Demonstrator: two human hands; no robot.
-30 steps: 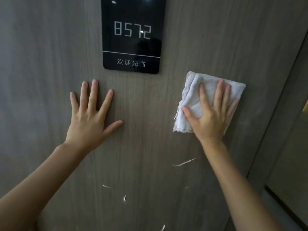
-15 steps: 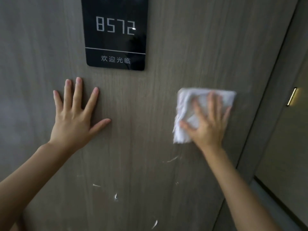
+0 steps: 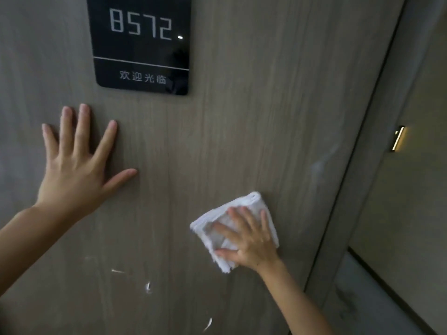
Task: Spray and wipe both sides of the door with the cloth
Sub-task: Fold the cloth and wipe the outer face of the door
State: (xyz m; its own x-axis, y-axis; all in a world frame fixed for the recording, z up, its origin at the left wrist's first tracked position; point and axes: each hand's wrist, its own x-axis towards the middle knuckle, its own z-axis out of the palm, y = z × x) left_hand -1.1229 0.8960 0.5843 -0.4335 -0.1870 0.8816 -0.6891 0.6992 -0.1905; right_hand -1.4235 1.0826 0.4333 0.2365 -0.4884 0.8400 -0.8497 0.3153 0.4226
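A person presses a cloth (image 3: 244, 221) flat against a grey wood-grain door (image 3: 254, 117).

The right hand (image 3: 249, 240) lies on the folded white cloth with fingers straight and spread, low and right of centre. The left hand (image 3: 77, 163) rests flat on the door, fingers wide, below a black number plate (image 3: 141, 44). White streaks (image 3: 148, 286) mark the door lower down.

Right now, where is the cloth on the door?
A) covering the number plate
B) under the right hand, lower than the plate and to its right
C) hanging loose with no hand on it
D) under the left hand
B: the right hand presses the cloth flat on the door, lower than the plate and to its right, while the left hand lies bare on the wood.
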